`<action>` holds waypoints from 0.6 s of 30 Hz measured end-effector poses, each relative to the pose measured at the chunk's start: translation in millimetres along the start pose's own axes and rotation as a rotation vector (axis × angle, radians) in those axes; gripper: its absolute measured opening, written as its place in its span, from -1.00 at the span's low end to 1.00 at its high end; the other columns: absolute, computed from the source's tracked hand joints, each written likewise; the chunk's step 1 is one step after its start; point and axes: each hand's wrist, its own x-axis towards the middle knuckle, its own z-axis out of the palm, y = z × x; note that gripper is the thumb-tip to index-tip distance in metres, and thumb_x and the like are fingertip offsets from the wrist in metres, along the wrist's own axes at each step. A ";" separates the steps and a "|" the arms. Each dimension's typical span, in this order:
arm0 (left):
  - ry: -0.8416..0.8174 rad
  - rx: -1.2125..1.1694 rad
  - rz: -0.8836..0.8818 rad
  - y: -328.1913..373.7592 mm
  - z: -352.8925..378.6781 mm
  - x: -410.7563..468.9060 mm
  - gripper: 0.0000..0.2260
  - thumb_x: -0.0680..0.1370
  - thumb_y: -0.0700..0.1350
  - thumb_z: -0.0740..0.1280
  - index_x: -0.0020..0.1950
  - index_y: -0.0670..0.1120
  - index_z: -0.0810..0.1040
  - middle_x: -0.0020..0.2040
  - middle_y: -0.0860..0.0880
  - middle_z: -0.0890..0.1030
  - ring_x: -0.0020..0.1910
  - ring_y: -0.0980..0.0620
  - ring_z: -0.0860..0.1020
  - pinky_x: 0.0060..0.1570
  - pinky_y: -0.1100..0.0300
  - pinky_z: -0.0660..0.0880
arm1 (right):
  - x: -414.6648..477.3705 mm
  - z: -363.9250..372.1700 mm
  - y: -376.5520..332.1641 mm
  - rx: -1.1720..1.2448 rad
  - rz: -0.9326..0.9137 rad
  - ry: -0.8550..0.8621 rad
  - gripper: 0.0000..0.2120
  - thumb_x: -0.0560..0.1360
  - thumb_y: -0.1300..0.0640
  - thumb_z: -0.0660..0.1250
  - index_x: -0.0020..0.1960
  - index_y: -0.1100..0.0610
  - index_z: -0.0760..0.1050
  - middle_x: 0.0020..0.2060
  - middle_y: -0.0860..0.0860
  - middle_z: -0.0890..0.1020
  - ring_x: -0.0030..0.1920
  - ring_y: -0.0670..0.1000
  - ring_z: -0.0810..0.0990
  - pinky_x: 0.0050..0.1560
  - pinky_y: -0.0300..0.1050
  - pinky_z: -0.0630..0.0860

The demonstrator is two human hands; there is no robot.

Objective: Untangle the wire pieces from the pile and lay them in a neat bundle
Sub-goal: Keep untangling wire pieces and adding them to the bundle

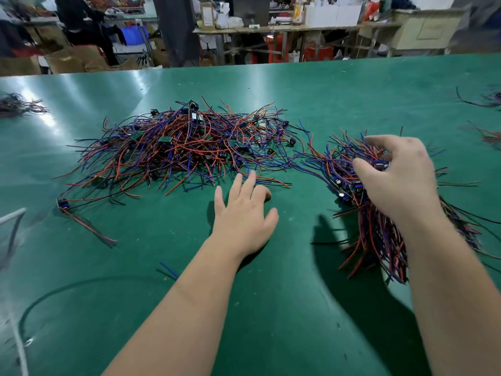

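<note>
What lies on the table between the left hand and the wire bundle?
Nothing: the head view shows only bare green table, with a shadow, between the left hand and the bundle.

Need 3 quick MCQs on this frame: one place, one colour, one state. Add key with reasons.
1. Where does the bundle lie relative to the pile?
A right of it
B left of it
C on top of it

2. The table top is:
A grey
B green
C white

3. The left hand is:
A gripping a wire
B making a fist
C open, fingers straight

Key:
1 A: the bundle sits under the right hand, the pile centre-left.
2 B: green surface all round.
3 C: fingers spread, holding nothing.
</note>
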 end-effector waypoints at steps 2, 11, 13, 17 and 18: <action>-0.006 0.011 0.002 0.8 -0.2 -0.1 -0.73 0.58 0.05 0.09 0.27 0.07 0.32 0.58 0.05 -0.07 0.54 0.05 -0.18 0.42 -0.16 -0.32 | -3.4 4.2 -3.8 0.016 -0.029 -0.008 -0.65 0.46 0.14 0.36 0.24 0.09 0.54 0.15 0.09 0.49 0.18 0.06 0.48 0.19 -0.25 0.27; 0.006 0.094 0.001 5.3 -6.6 -1.2 -0.61 0.63 -0.01 0.06 0.46 -0.03 0.26 0.41 0.06 0.29 0.42 0.03 0.19 0.45 -0.14 -0.16 | -9.0 11.1 -10.1 0.040 -0.102 0.030 -0.73 0.46 0.19 0.35 0.16 0.12 0.60 0.05 0.06 0.54 0.04 0.00 0.50 0.10 -0.25 0.30; 0.053 0.073 0.026 1.5 -10.3 1.8 -0.67 0.60 -0.12 0.14 0.38 -0.02 0.37 0.31 0.01 0.41 0.32 -0.01 0.34 0.42 -0.03 0.11 | -11.0 12.4 -12.8 0.084 -0.124 0.049 -0.78 0.46 0.21 0.35 0.09 0.11 0.62 -0.06 0.01 0.56 -0.08 -0.04 0.49 0.03 -0.26 0.34; 0.045 -0.080 0.031 -4.5 -18.4 7.3 -0.73 0.53 -0.30 0.25 0.18 -0.08 0.56 0.09 -0.09 0.54 0.13 -0.09 0.48 0.12 0.09 0.42 | -18.0 18.0 -19.5 0.165 -0.190 0.000 -0.83 0.44 0.27 0.36 0.00 0.11 0.64 -0.18 -0.01 0.60 -0.20 -0.02 0.55 -0.07 -0.25 0.43; 0.054 -0.089 0.031 -5.1 -19.2 7.7 -0.78 0.54 -0.27 0.28 0.15 -0.09 0.58 0.07 -0.10 0.55 0.10 -0.10 0.49 0.09 0.09 0.42 | -19.2 19.6 -20.4 0.170 -0.203 -0.015 -0.83 0.44 0.27 0.36 0.00 0.12 0.64 -0.18 0.00 0.60 -0.20 -0.01 0.56 -0.06 -0.23 0.45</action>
